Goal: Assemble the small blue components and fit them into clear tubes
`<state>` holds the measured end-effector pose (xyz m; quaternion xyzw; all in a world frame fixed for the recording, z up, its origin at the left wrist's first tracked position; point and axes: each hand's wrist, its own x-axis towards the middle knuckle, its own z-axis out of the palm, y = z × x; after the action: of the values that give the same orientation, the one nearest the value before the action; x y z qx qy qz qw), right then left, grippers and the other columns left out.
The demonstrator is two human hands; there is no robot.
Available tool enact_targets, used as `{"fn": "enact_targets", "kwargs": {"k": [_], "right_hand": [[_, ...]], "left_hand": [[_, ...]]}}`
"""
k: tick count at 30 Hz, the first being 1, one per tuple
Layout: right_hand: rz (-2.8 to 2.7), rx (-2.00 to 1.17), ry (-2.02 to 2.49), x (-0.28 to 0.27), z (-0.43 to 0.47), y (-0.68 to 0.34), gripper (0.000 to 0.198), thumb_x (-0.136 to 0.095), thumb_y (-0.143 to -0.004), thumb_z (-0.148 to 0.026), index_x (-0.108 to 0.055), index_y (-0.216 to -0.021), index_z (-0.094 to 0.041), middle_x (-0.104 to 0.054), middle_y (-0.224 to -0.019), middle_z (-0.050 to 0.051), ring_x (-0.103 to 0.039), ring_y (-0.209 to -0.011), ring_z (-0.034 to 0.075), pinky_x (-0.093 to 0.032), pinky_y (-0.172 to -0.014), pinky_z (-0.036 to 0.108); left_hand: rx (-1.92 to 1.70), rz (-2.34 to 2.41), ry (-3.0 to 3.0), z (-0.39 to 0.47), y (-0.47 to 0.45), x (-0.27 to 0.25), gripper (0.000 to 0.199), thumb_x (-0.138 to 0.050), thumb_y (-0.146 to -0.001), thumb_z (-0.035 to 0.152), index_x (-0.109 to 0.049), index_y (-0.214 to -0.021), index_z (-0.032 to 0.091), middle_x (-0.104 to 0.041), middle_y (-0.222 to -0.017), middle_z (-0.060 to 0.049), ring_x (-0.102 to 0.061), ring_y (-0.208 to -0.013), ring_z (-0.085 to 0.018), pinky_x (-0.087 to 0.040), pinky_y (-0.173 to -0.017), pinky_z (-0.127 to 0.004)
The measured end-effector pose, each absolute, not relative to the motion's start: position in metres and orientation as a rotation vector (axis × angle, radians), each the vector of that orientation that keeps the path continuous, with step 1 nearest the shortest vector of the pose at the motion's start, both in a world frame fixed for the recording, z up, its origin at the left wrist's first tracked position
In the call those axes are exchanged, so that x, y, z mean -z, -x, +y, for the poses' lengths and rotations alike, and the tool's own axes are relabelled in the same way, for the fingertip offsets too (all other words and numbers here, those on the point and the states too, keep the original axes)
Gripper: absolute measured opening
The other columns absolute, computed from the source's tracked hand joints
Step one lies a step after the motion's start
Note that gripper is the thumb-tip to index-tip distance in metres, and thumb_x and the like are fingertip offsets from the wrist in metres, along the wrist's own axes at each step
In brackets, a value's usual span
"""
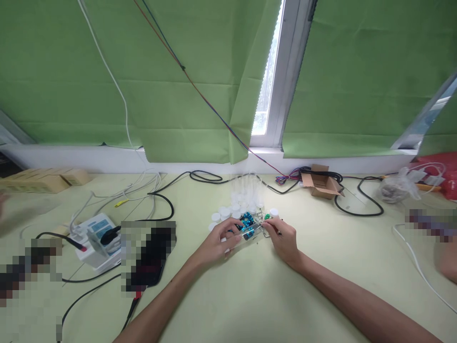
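My left hand (221, 239) is closed around a clear plastic tube (246, 236) that lies slantwise, its far end pointing right. At that end the fingers of my right hand (283, 236) are pinched together; what they hold is too small to make out. Just behind the tube lies a cluster of shiny blue round parts (247, 219). Thin silvery metal pieces (260, 218) are scattered beside it, with a small green piece (267, 216) among them. Several white round caps (224, 212) sit behind and left of the cluster.
Clear upright tubes (246, 188) stand behind the caps. To the left are a white power strip (96, 243) with cables and a dark phone (157, 267). An open cardboard box (323, 186) stands at the back right. Another person's arm (448, 257) shows at the right edge.
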<state>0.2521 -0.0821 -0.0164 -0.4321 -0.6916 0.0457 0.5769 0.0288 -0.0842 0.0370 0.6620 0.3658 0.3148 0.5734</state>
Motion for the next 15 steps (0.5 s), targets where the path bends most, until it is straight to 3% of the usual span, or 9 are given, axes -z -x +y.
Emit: {"fn": "enact_targets", "kwargs": {"k": [9,15], "right_hand": [[-1.579,-0.354,1.05,0.0181,-0.0816,-0.2522,0.022,-0.053,-0.092,-0.029,-0.069,-0.081,-0.018,-0.063,-0.057,-0.002,-0.051,-0.041,0.009,-0.044,-0.045,0.02],[-1.601,-0.348,1.071,0.0168,-0.0829,-0.2515,0.024,-0.052,-0.092,-0.031,-0.068,-0.084,-0.017,-0.066,-0.059,0.0,-0.051,-0.039,0.009,-0.044,-0.045,0.02]], "left_hand": [[-0.778,0.83,-1.482,-0.084,-0.0301,-0.0346,0.033,-0.062,-0.083,0.042,-0.055,-0.108,0.023,-0.05,-0.083,0.001,-0.05,-0.053,-0.009,-0.041,-0.041,-0.02],[-0.789,0.818,-1.465,-0.0837,-0.0306,-0.0333,0.032,-0.061,-0.084,0.042,-0.055,-0.108,0.022,-0.05,-0.08,0.001,-0.05,-0.051,-0.008,-0.04,-0.04,-0.02]]}}
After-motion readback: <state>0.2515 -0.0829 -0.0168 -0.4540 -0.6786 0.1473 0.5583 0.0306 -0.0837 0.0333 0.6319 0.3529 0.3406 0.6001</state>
